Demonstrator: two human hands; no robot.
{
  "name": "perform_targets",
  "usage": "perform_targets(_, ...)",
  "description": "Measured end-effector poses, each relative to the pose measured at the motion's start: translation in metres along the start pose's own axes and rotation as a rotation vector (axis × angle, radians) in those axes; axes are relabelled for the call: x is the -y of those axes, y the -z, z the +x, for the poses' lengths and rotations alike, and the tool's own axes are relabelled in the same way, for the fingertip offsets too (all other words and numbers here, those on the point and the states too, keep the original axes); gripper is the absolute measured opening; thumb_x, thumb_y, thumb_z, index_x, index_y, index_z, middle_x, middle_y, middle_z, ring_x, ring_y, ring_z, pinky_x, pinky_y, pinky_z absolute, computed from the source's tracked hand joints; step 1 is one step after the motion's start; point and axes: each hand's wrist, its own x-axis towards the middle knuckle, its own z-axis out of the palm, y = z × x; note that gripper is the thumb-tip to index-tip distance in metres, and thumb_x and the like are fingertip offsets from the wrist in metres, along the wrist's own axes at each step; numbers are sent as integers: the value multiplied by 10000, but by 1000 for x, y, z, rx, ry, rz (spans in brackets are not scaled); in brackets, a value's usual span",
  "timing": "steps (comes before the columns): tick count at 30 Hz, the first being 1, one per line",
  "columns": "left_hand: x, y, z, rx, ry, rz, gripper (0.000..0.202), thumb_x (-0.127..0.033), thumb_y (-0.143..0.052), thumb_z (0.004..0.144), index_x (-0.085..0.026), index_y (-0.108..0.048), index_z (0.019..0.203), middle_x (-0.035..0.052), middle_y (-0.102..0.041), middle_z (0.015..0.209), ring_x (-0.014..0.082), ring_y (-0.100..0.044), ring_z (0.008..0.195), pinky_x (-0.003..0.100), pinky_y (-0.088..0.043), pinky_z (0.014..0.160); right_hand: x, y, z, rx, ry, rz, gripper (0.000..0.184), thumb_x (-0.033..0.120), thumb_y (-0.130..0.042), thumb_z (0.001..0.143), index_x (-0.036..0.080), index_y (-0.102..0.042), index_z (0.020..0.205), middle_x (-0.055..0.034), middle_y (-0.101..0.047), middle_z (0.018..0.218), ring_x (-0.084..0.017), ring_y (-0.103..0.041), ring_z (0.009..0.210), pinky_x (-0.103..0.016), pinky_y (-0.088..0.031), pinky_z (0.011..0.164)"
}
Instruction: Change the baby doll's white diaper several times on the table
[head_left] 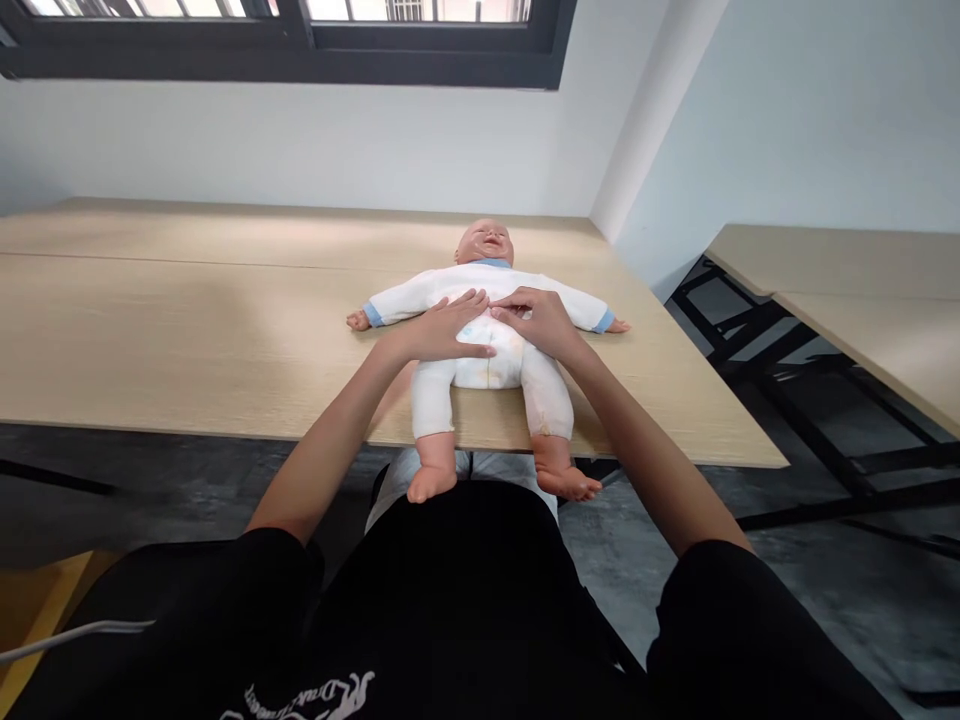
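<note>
A baby doll (480,282) lies on its back on a light wooden table (187,335), dressed in a white suit with blue cuffs and collar. It wears a white diaper (487,368) at the hips. My left hand (450,328) rests flat on the doll's belly and the diaper's upper part. My right hand (534,320) lies beside it, its fingers at the diaper's waist edge. Whether those fingers grip the edge is hidden. The doll's bare feet hang over the table's near edge.
A second wooden table (847,310) on black metal legs (795,400) stands to the right, above a grey floor (825,590). A dark window frame (285,55) runs along the wall at the top. A white cable (75,640) crosses the lower left.
</note>
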Motion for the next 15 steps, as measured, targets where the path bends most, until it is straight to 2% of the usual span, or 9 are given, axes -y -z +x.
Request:
perform_targets(3, 4, 6, 0, -4, -27, -42, 828, -376, -899, 652, -239, -570, 1400, 141, -358, 1633, 374, -154, 1573, 518, -25, 1259, 5, 0, 0, 11, 1, -30, 210, 273, -593, 929, 175, -776, 963, -61, -740, 1010, -208, -642, 917, -319, -483, 851)
perform_targets(6, -1, 9, -5, -16, -13, -46, 853, -335, -920, 607, -239, -579, 1382, 140, -377, 1624, 387, -137, 1573, 524, -47, 1257, 11, 6, -2, 15, 19, -34, 191, 262, -588, 938, 178, -755, 980, -61, -740, 1037, -212, -650, 939, -330, -489, 871)
perform_targets(9, -16, 5, -24, -126, 18, 2, 809, -372, -906, 657, -249, -565, 1381, 127, -370, 1628, 389, -168, 1566, 537, -80, 1257, 17, 15, -17, -87, 66, -34, 143, 273, -608, 943, 188, -720, 967, -63, -731, 1034, -223, -655, 981, -350, -492, 898)
perform_targets(10, -21, 3, -34, -194, 23, 19, 743, -385, -885, 698, -250, -572, 1359, 122, -395, 1612, 378, -223, 1552, 529, -121, 1255, 19, 17, -25, -138, 81, -45, 129, 283, -614, 946, 192, -704, 939, -66, -723, 1020, -229, -654, 987, -362, -493, 906)
perform_targets(12, -31, -4, -55, -368, 0, 34, 514, -369, -841, 765, -235, -626, 1213, 111, -543, 1475, 346, -406, 1461, 485, -275, 1212, 22, 19, -44, -208, 107, -87, 130, 305, -626, 951, 202, -669, 884, -72, -704, 983, -247, -647, 980, -395, -494, 915)
perform_targets(13, -35, -7, -64, -408, -17, 45, 378, -349, -821, 792, -226, -644, 1103, 101, -602, 1381, 326, -492, 1386, 469, -345, 1171, 24, 19, -54, -212, 116, -111, 129, 311, -639, 948, 206, -658, 876, -74, -695, 974, -257, -644, 979, -415, -493, 922)
perform_targets(15, -40, -13, -78, -421, -31, 64, 205, -296, -794, 821, -212, -644, 932, 85, -631, 1303, 300, -559, 1301, 462, -400, 1123, 28, 15, -71, -191, 113, -168, 120, 313, -673, 936, 206, -650, 885, -79, -684, 984, -280, -638, 995, -458, -490, 940)
